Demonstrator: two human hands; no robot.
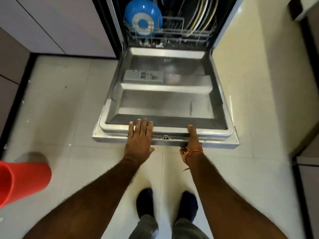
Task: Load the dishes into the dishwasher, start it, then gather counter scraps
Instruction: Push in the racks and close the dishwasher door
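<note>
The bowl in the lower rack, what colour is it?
Blue, with a pale ring on its base; the bowl shows best in the head view.

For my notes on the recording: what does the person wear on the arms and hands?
Both forearms are bare, with no sleeves or gloves visible. The left hand shows no clear jewellery. The right hand has a thin red-orange thread bracelet tied at its wrist, with a loose end hanging down.

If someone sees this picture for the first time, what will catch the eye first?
The open stainless-steel dishwasher door fills the middle, lying flat, with the left hand resting flat on its front edge and the right hand gripping that edge. Behind it, a bright blue plastic bowl stands in the wire rack; a red plastic container sits at far left.
</note>
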